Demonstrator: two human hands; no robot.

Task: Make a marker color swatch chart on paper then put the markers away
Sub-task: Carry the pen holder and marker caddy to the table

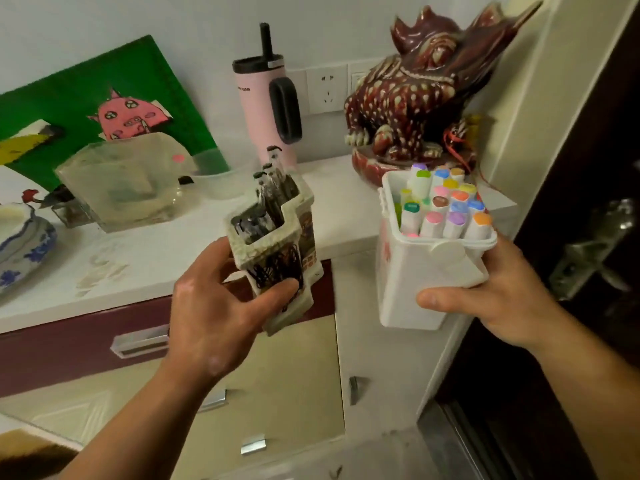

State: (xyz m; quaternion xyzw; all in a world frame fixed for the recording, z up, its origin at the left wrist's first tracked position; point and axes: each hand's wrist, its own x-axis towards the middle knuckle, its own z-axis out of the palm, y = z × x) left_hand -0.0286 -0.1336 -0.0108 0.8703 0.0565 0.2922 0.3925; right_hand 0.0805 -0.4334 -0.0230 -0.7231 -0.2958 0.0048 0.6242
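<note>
We see left grip clamped on pen pot, right grip on marker box. Both upright, likely against spills.

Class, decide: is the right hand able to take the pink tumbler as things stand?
Probably not yet: the right hand grips the white marker box, and the left hand holds the pen holder. The pink tumbler stands upright at the back of the counter.
</note>
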